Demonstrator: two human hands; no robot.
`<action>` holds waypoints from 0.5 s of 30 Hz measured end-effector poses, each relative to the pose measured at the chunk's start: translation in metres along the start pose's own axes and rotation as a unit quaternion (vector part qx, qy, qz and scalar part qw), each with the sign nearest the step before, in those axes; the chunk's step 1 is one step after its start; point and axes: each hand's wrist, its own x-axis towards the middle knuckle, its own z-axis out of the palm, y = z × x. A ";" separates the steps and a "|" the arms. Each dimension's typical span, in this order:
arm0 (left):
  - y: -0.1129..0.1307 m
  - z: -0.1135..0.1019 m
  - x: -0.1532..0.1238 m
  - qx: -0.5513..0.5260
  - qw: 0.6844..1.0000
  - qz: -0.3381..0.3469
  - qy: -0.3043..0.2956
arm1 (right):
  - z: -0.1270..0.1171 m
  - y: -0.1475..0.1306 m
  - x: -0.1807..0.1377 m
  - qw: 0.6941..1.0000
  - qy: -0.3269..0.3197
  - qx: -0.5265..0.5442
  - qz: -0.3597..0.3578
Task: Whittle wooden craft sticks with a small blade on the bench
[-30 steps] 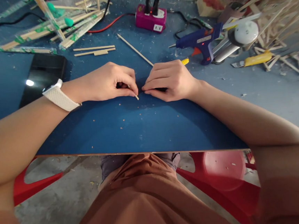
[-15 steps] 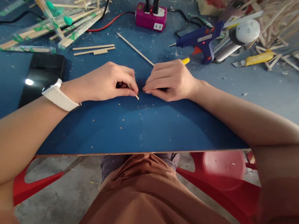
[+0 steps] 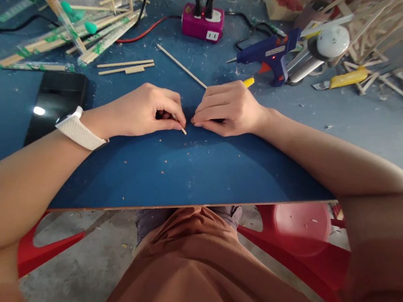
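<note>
My left hand [image 3: 157, 110] is closed in a pinch on a short thin wooden stick [image 3: 184, 131], whose pale end sticks out below the fingertips. Just to its right, my right hand [image 3: 228, 108] has its fingers pressed together over the table; what they hold, if anything, is hidden. A yellow ribbed end [image 3: 249, 82] of some object shows behind the right knuckles, and I cannot tell whether it is gripped. One long wooden stick [image 3: 180, 64] runs down to the right fingers. Farther back lie two shorter sticks [image 3: 125, 63], the nearer with a small piece against it.
A blue glue gun [image 3: 267, 53], a yellow cutter [image 3: 348, 78] and a heap of wooden strips [image 3: 377, 27] lie at right. A purple power adapter [image 3: 202, 21] stands at the back. At left are a black phone [image 3: 59, 95] and bagged sticks [image 3: 51, 42].
Both hands hold nearly the same pose and place. The whole view has shifted very slightly; nothing was taken hold of or let go.
</note>
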 end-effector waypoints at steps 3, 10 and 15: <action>0.000 0.000 0.000 0.008 1.000 0.003 -0.003 | 0.000 0.000 0.001 1.000 -0.001 0.002 -0.005; 0.000 0.000 0.000 0.019 1.000 0.001 -0.001 | 0.000 0.000 0.000 1.000 -0.004 0.003 -0.004; 0.000 0.001 0.000 0.016 1.000 -0.002 -0.003 | 0.001 0.000 -0.001 1.000 -0.027 0.004 0.005</action>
